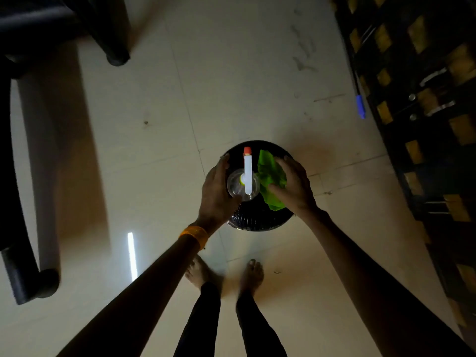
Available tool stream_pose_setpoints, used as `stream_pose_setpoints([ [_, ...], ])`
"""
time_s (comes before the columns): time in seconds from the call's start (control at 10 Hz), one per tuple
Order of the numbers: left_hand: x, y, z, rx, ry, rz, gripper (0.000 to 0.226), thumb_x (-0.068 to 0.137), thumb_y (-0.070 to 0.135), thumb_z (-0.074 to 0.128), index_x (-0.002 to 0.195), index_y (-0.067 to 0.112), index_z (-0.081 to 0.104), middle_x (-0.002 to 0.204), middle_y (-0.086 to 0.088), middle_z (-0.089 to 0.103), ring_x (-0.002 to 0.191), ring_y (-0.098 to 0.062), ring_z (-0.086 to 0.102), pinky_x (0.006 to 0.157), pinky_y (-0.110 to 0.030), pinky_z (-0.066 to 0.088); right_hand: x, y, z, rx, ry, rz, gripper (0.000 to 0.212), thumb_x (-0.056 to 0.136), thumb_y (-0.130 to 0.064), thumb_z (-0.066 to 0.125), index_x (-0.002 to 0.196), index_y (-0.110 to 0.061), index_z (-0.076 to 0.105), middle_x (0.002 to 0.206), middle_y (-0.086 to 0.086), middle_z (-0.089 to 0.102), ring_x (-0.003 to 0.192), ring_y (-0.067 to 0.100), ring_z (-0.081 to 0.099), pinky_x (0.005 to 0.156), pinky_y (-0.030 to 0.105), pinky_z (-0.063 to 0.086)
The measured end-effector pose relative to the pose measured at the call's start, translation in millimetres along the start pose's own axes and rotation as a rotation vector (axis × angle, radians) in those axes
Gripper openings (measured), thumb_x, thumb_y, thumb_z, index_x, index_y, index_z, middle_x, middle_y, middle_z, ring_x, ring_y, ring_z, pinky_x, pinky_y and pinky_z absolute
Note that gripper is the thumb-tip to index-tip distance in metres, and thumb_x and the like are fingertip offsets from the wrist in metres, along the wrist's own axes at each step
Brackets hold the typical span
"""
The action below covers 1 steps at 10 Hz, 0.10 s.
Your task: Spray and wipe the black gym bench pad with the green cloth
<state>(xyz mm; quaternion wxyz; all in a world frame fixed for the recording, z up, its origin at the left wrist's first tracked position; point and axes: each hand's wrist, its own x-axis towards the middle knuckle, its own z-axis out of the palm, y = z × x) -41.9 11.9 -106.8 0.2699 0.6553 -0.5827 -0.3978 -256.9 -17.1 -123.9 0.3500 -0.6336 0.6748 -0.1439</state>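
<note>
A clear spray bottle (243, 185) with a white trigger head and red nozzle stands on a round black stool (257, 222) right in front of my feet. My left hand (216, 191) wraps around the bottle's left side. A crumpled green cloth (269, 176) lies on the stool just right of the bottle, and my right hand (293, 184) rests on it with the fingers curled over it. The black gym bench (28, 27) shows only as dark padding and frame at the top left.
Black bench legs with round end caps (33, 284) stretch along the left side of the pale tiled floor. A dark cabinet with gold squares and metal handles (425, 99) lines the right. A blue pen (360, 106) lies beside it.
</note>
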Motion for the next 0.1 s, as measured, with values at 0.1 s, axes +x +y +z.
stream_pose_setpoints([
  [0.1,-6.8,11.7,-38.4,0.176,0.092,0.013,0.084,0.088,0.017,0.074,0.159,0.005,0.031,0.153,-0.022,0.048,0.145,-0.039,0.042,0.119,-0.055,0.039,-11.5,-31.9,-26.7,-0.050,0.058,-0.022,0.069,0.089,-0.028,0.071,0.151,-0.021,0.043,0.161,0.009,0.035,0.152,0.028,0.025,0.122,0.052,0.027],
])
